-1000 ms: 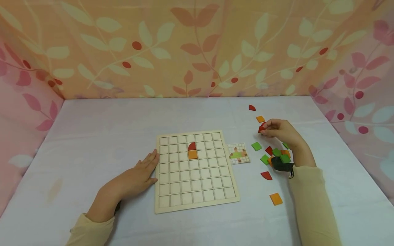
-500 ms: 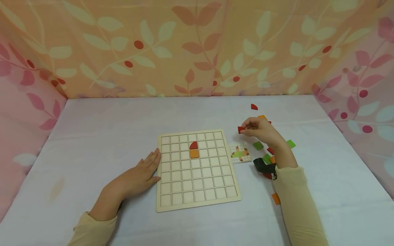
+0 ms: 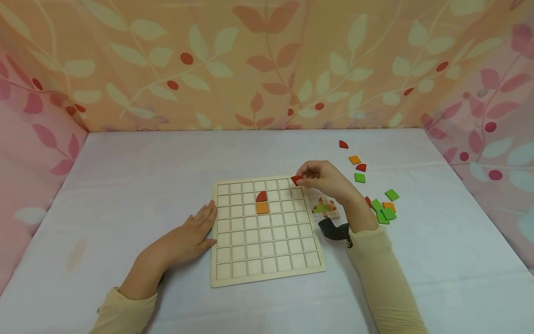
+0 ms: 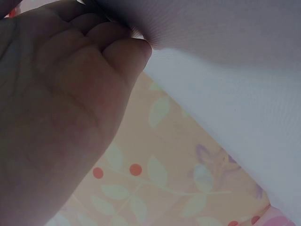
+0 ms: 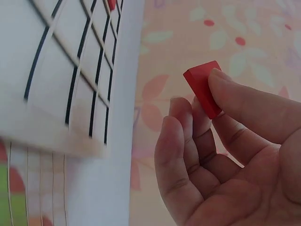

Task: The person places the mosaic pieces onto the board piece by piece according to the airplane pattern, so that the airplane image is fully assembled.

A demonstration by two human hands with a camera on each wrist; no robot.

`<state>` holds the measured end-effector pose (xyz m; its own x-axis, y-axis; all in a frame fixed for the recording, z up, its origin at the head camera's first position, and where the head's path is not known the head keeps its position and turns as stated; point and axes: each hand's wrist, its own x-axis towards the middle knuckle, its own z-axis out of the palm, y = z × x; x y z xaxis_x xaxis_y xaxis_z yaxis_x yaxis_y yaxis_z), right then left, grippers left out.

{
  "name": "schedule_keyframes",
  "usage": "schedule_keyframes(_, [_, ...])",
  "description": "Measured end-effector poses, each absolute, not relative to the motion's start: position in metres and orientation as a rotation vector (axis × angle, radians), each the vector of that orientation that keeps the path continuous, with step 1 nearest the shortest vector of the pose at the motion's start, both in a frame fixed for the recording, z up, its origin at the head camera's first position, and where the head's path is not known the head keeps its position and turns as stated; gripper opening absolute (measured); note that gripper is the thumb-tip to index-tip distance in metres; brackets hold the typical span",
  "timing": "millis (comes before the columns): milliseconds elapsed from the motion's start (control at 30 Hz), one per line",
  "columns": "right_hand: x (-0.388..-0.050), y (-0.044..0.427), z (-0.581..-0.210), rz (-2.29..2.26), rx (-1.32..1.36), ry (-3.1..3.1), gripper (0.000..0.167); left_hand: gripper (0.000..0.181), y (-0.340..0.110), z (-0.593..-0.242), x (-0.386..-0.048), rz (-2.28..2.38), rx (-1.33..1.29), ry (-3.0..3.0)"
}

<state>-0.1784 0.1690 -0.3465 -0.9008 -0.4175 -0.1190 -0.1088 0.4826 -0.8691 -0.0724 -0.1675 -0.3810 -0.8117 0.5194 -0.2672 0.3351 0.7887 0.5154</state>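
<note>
My right hand (image 3: 327, 180) pinches a red quarter-round tile (image 5: 203, 84) between thumb and fingertips, over the far right corner of the wooden grid board (image 3: 250, 241). Flat fingers of my left hand (image 3: 187, 239) rest against the board's left edge; the left wrist view shows the palm (image 4: 56, 103) from below. Two pieces sit in neighbouring cells of the board: a red quarter-round (image 3: 261, 196) and, just nearer to me, an orange square (image 3: 262, 208). Beside the board's right edge lies a printed pattern card (image 3: 324, 208), partly covered by my right hand.
Green tiles (image 3: 389, 213) and an orange one lie in a loose pile right of my right wrist. Farther back are a green square (image 3: 359, 177), a red quarter-round (image 3: 361, 167), an orange square (image 3: 354, 159) and another red piece (image 3: 343, 144). Patterned cloth (image 3: 267, 65) hangs behind the table.
My right hand has moved left from the loose tiles to the board's far right corner, carrying the red quarter-round. The left hand has stayed at the board's edge.
</note>
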Motion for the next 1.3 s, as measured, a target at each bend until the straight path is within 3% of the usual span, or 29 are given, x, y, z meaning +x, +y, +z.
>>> schedule_keyframes(1300, [-0.158, 0.076, -0.358, -1.252, -0.784, 2.149, 0.004, 0.070, -0.167, -0.379, -0.073, 0.636, 0.644, 2.587])
